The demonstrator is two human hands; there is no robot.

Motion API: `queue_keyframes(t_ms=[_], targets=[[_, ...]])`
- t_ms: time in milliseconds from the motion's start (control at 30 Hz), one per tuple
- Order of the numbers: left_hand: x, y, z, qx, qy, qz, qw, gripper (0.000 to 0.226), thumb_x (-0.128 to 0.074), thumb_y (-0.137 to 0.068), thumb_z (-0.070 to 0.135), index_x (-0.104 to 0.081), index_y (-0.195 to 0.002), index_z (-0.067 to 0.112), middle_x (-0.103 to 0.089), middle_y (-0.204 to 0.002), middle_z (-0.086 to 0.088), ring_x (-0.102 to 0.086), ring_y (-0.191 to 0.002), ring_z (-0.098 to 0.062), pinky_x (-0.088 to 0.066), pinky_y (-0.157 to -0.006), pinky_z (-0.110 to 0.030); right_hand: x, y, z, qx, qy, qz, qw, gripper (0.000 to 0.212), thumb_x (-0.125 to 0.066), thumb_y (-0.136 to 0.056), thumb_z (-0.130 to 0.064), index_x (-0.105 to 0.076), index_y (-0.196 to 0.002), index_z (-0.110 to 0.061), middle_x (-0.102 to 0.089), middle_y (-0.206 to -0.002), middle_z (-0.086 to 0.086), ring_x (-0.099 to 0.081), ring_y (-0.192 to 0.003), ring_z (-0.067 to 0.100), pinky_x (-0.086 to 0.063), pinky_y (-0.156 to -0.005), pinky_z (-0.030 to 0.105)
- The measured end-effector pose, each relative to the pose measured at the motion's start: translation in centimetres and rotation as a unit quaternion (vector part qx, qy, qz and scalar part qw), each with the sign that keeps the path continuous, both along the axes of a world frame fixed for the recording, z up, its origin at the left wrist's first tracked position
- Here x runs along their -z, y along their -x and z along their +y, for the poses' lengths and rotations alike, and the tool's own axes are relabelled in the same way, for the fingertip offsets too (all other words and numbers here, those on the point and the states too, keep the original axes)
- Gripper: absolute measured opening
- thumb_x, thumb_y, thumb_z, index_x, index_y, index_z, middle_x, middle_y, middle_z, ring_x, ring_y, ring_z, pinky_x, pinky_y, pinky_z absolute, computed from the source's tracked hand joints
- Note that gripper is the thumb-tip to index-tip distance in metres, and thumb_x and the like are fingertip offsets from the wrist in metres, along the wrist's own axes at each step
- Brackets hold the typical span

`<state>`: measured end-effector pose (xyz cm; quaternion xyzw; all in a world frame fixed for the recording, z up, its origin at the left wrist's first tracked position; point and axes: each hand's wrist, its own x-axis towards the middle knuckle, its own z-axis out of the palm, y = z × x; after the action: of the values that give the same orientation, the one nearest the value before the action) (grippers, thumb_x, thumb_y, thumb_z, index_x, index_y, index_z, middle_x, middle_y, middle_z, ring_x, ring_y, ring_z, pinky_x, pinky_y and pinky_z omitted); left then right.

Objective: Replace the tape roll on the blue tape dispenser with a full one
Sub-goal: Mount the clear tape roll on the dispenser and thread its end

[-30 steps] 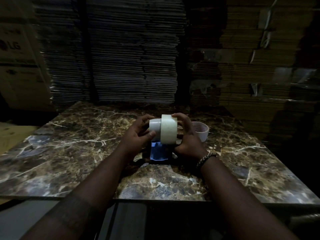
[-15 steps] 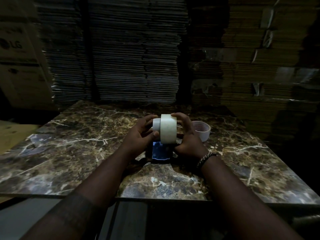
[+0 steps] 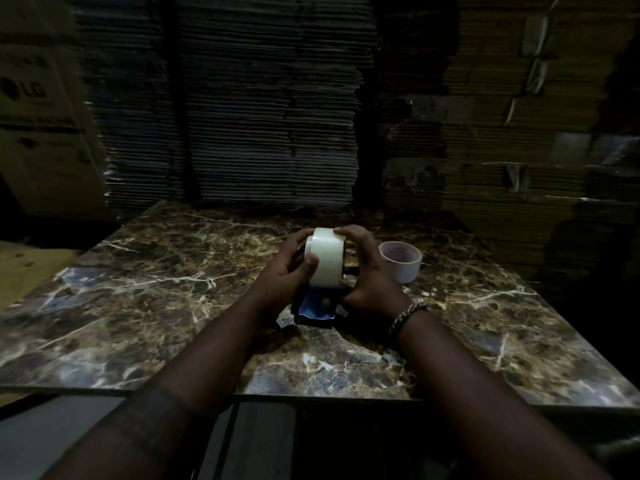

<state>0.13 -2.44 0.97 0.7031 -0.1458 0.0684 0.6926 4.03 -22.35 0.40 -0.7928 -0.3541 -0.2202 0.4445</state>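
Gripping the full roll (image 3: 327,258) (both hands) over the blue dispenser (image 3: 317,308)

A dark marble table (image 3: 138,299) veined in white is seen. Behind its far edge, tall grey stacks of flattened cardboard (image 3: 270,116) are piled. Beyond its far right corner, brown cardboard stacks (image 3: 502,133) patched with tape are set. A carton printed LG (image 3: 38,109) is seen past its far left corner, and a tan sheet (image 3: 31,271) is laid beside its left edge.

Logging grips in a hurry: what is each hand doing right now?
Left hand: grips the full tape roll.
Right hand: holds the same roll from its other side.
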Motion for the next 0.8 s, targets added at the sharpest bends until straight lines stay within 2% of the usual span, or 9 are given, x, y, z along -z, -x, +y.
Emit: queue_keyframes(t_ms=[67,133,233,300,400,500,600,700,800], targets=[[0.2,0.0,0.0,0.003,-0.001,-0.003,1.0,0.056,-0.062,-0.093,0.036,-0.043,-0.146,0.033,-0.06,-0.137,0.0,-0.065,-0.119,-0.018,-0.057,-0.088,-0.034,0.0,0.1,0.2,0.001,0.002,-0.011,1.0,0.101,-0.1,-0.057,-0.014,-0.046,-0.141,-0.016,-0.042,-0.147,0.009,-0.053,-0.13,0.02,-0.053,-0.094,0.017],[0.2,0.1,-0.1,0.006,-0.011,-0.008,1.0,0.059,-0.064,-0.091,0.037,-0.041,-0.146,0.036,-0.059,-0.139,-0.001,-0.064,-0.123,-0.019,-0.058,-0.09,-0.035,-0.1,0.2,0.3,0.005,0.008,-0.026,1.0,0.1,-0.1,-0.058,-0.017,-0.045,-0.141,-0.018,-0.042,-0.146,0.008,-0.052,-0.13,0.019,-0.051,-0.095,0.015],[0.1,0.2,-0.2,0.012,-0.027,-0.02,0.999,0.065,-0.066,-0.09,0.033,-0.037,-0.148,0.034,-0.059,-0.136,-0.001,-0.066,-0.12,-0.016,-0.059,-0.087,-0.032,-0.1,0.2,0.4,0.008,0.013,-0.04,0.999,0.101,-0.1,-0.058,-0.021,-0.045,-0.143,-0.016,-0.04,-0.147,0.004,-0.051,-0.133,0.02,-0.054,-0.101,0.03],[-0.1,0.3,-0.2,0.011,-0.037,-0.028,0.999,0.067,-0.068,-0.088,0.031,-0.036,-0.147,0.035,-0.059,-0.133,0.001,-0.069,-0.113,-0.01,-0.059,-0.083,-0.029,-0.1,0.2,0.5,0.01,0.016,-0.049,0.999,0.102,-0.101,-0.058,-0.024,-0.044,-0.143,-0.02,-0.04,-0.147,0.004,-0.048,-0.136,0.019,-0.051,-0.108,0.035],[0.0,0.3,-0.2,0.005,-0.047,-0.035,0.998,0.07,-0.075,-0.084,0.034,-0.038,-0.143,0.04,-0.059,-0.13,0.005,-0.07,-0.107,-0.005,-0.059,-0.082,-0.029,-0.1,0.1,0.7,0.016,0.026,-0.051,0.998,0.105,-0.101,-0.058,-0.026,-0.039,-0.143,-0.029,-0.04,-0.149,0.006,-0.043,-0.139,0.016,-0.045,-0.114,0.034],[0.2,0.0,-0.2,-0.006,-0.053,-0.029,0.998,0.08,-0.081,-0.076,0.048,-0.041,-0.144,0.044,-0.061,-0.131,0.0,-0.071,-0.111,-0.018,-0.062,-0.087,-0.041,0.0,0.3,0.8,0.032,0.027,-0.054,0.998,0.098,-0.096,-0.065,-0.031,-0.039,-0.144,-0.032,-0.039,-0.151,0.006,-0.044,-0.139,0.017,-0.047,-0.112,0.036],[0.5,-0.3,-0.1,-0.012,-0.06,-0.028,0.998,0.087,-0.083,-0.075,0.049,-0.039,-0.149,0.041,-0.06,-0.134,-0.006,-0.071,-0.113,-0.026,-0.062,-0.09,-0.05,0.1,0.4,1.0,0.046,0.03,-0.066,0.996,0.086,-0.089,-0.072,-0.035,-0.04,-0.144,-0.03,-0.038,-0.151,0.004,-0.045,-0.136,0.016,-0.05,-0.108,0.039],[0.6,-0.5,-0.1,-0.02,-0.082,-0.028,0.996,0.092,-0.081,-0.075,0.052,-0.035,-0.153,0.038,-0.058,-0.136,-0.008,-0.071,-0.112,-0.025,-0.062,-0.089,-0.05,0.3,0.3,1.1,0.054,0.036,-0.07,0.995,0.084,-0.087,-0.076,-0.034,-0.04,-0.145,-0.031,-0.038,-0.153,0.005,-0.046,-0.137,0.018,-0.051,-0.108,0.04],[0.6,-0.6,-0.1,-0.019,-0.092,-0.042,0.995,0.088,-0.079,-0.075,0.054,-0.036,-0.151,0.04,-0.058,-0.136,-0.008,-0.07,-0.112,-0.022,-0.063,-0.087,-0.044,0.4,0.1,1.2,0.053,0.033,-0.072,0.995,0.08,-0.085,-0.08,-0.033,-0.04,-0.145,-0.031,-0.037,-0.154,0.007,-0.042,-0.14,0.016,-0.049,-0.111,0.04]])
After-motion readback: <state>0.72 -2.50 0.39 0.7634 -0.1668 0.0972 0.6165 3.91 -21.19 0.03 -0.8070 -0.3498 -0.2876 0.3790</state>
